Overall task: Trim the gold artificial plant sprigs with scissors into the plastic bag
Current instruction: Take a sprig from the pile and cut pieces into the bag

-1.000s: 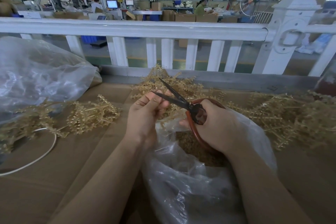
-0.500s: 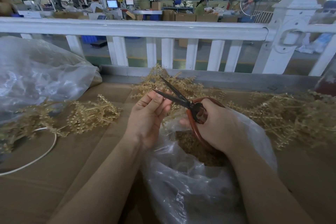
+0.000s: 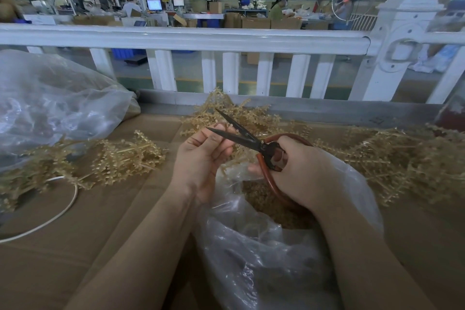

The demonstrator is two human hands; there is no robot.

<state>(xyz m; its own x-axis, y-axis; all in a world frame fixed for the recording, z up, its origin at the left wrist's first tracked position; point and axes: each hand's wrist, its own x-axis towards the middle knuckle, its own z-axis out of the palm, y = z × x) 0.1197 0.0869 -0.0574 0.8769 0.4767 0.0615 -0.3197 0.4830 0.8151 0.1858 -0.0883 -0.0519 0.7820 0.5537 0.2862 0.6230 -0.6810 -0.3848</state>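
Cardboard tabletop: left hand pinches a sprig; right hand grips open scissors.

I see a white fence rail with upright slats crossing my view, ending at a capped white post on the right. A white cord curls over the brown cardboard surface at the left. Beyond the fence are stacked cardboard boxes, a lit monitor, a blue crate and a seated person in green.
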